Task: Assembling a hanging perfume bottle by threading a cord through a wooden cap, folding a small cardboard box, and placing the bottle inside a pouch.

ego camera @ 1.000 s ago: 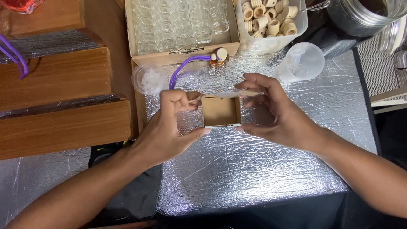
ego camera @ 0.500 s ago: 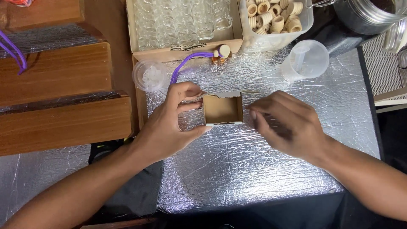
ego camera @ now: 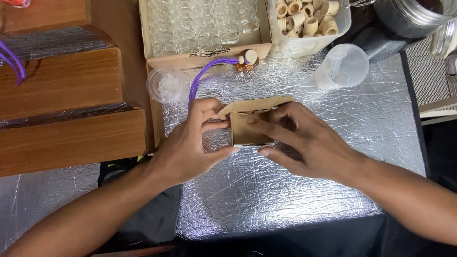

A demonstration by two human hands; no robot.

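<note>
**Small cardboard box held between two hands over foil**

At far left, stepped wooden blocks (ego camera: 71, 114), well apart from the work. Next, at 9 o'clock of the box, left hand (ego camera: 193, 143): half closed, thumb and fingers pinching the left wall. In centre, small cardboard box (ego camera: 250, 126), on the foil-covered table (ego camera: 285, 200), top flap standing open toward 12 o'clock. At 3 o'clock, right hand (ego camera: 304, 140): curled, fingertips pressing the right wall and the front face.

Probably light, thin and easy to crush; safest grip at the corners and folded edges, not the flat middle. Flap likely to bend or tear at the crease.

At 11 o'clock, clear round cup (ego camera: 166, 84) and purple cord (ego camera: 204, 76), near. At 12 o'clock, tray of glass vials (ego camera: 200, 24), fragile. At 1 o'clock, plastic beaker (ego camera: 345, 66). Open foil at 6 o'clock.
</note>
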